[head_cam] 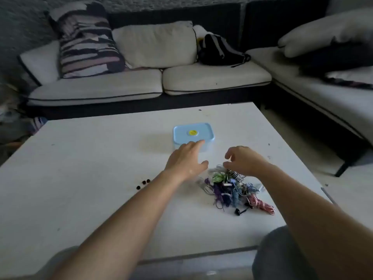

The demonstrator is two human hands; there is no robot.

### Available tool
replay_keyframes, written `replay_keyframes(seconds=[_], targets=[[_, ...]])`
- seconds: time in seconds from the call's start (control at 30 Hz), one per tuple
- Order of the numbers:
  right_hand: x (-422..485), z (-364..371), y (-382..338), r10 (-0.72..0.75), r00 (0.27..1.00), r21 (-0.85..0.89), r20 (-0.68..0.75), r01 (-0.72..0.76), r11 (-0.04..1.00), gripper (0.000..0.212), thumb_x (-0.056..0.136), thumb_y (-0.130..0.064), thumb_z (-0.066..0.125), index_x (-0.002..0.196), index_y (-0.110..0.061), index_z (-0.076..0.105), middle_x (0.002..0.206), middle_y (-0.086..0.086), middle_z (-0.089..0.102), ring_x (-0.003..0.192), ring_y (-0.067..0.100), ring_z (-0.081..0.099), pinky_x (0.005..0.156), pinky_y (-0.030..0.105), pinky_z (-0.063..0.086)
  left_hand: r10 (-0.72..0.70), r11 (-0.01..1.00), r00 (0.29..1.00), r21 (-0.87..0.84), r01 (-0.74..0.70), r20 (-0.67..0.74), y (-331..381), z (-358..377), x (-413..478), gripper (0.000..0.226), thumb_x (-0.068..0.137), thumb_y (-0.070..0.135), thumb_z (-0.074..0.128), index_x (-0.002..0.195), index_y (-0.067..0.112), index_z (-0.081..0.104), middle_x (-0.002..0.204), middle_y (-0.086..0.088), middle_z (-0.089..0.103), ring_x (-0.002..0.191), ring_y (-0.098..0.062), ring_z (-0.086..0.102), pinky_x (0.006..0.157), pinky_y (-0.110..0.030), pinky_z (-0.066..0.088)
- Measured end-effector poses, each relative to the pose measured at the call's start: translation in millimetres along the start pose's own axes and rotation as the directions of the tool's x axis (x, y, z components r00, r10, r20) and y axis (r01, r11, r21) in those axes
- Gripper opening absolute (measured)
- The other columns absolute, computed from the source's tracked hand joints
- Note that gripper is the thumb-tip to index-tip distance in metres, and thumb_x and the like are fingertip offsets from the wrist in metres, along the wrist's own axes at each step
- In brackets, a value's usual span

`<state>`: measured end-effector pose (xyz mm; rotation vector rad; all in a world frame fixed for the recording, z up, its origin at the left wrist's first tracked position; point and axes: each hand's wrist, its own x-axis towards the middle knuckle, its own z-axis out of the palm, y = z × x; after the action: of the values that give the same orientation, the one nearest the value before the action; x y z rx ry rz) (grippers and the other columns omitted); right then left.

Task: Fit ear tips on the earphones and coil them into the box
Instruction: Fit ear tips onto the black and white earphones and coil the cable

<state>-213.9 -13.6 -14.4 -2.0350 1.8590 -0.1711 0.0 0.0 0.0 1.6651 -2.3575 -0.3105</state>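
Two bare hands reach over a white table [90, 168] toward one blue box [193, 134] and one tangle of earphones [228, 190].

The box lies flat with its lid on and a yellow round sticker facing up, its long axis running left to right. The left hand [186, 158] has straight fingers, the tips touching the box's near edge. The right hand [242, 160], nearer than the box and to its right, hovers over the tangle with loosely curled fingers, thumb and forefinger apart, nothing seen between them. At the tangle's near edge lies one black earbud [240, 211], stem roughly left to right, beside one pink-and-white coil [262, 205] slanting toward the near right. Three dark ear tips [143, 183] sit in a short row, nearer than the box and to its left.
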Motion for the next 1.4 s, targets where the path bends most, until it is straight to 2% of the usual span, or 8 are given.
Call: replay_keyframes(seconds=[0.27,0.6,0.77,0.93,1.07,1.2,1.3,1.4], targets=[[-1,14,9,0.030,0.999,0.101,0.034,-0.033,0.994,0.009,0.081,-0.028,0.071,0.085,-0.024,0.064,0.081,-0.003,0.068,0.072,0.014,0.060,0.055,0.021,0.039,-0.013,0.977,0.993,-0.210,0.038,0.119,12,37,11,0.061,0.092,0.038,0.058,0.147,0.025,0.037,0.140,0.004,0.050,0.127,-0.017,0.048,0.099,-0.037,0.044],[-8,-17,-14,0.144,0.988,0.527,-0.060,-0.092,0.845,0.022,0.084,-0.019,0.064,0.078,0.002,0.067,0.058,0.003,0.056,0.055,0.016,0.045,0.055,0.024,0.036,-0.188,0.804,0.982,-0.570,0.168,0.024,-5,20,-14,0.045,0.090,0.027,0.066,0.132,0.027,0.053,0.118,0.011,0.059,0.098,-0.011,0.059,0.085,-0.024,0.046],[-10,-14,-33,0.088,0.994,0.848,0.068,-0.104,0.520,0.021,0.090,-0.011,0.060,0.091,0.008,0.068,0.072,0.013,0.057,0.060,0.017,0.049,0.064,0.034,0.047,-0.231,0.629,0.967,-0.742,0.232,0.106,-7,14,-24,0.043,0.091,0.019,0.065,0.132,0.026,0.055,0.123,0.006,0.064,0.104,-0.011,0.063,0.092,-0.031,0.052],[-12,-4,-64,-0.049,0.979,0.970,0.198,-0.188,0.155,0.017,0.095,-0.007,0.052,0.100,0.000,0.066,0.086,0.016,0.063,0.065,0.025,0.063,0.060,0.031,0.053,-0.209,0.164,0.942,-0.941,0.297,0.261,-12,-1,-38,0.030,0.099,0.011,0.056,0.127,0.020,0.059,0.113,-0.004,0.072,0.101,-0.025,0.071,0.089,-0.041,0.058],[-9,6,-85,-0.118,0.952,0.959,0.282,-0.285,-0.010,0.018,0.094,-0.008,0.049,0.103,-0.005,0.064,0.088,0.016,0.067,0.073,0.030,0.067,0.066,0.033,0.056,-0.264,-0.023,0.936,-0.971,0.237,0.235,-28,-7,-47,0.021,0.098,0.001,0.055,0.115,0.007,0.065,0.099,-0.011,0.075,0.091,-0.026,0.073,0.081,-0.030,0.059],[-8,12,-98,-0.188,0.934,0.943,0.304,-0.323,-0.078,0.023,0.091,-0.010,0.044,0.103,-0.007,0.064,0.079,0.014,0.063,0.067,0.030,0.062,0.069,0.039,0.054,-0.297,0.030,0.940,-0.982,0.185,0.168,-41,-9,-53,0.020,0.093,-0.002,0.061,0.109,0.007,0.070,0.098,-0.018,0.071,0.088,-0.025,0.072,0.081,-0.027,0.057],[-7,21,-109,-0.276,0.926,0.966,0.258,-0.257,0.041,0.004,0.093,-0.015,0.059,0.092,-0.012,0.058,0.085,0.013,0.059,0.065,0.023,0.057,0.061,0.033,0.049,-0.297,0.109,0.947,-0.981,0.161,0.123,-47,-11,-55,0.022,0.089,-0.005,0.064,0.105,0.008,0.074,0.095,-0.022,0.068,0.086,-0.024,0.071,0.080,-0.025,0.057],[-3,30,-116,-0.240,0.959,0.980,0.151,-0.114,0.161,0.019,0.090,-0.008,0.068,0.080,-0.013,0.052,0.076,0.010,0.057,0.062,0.021,0.054,0.056,0.030,0.046,-0.299,0.246,0.952,-0.958,0.147,0.069,-50,-14,-54,0.024,0.087,-0.004,0.068,0.107,0.006,0.075,0.081,-0.015,0.068,0.079,-0.020,0.069,0.080,-0.024,0.058]])
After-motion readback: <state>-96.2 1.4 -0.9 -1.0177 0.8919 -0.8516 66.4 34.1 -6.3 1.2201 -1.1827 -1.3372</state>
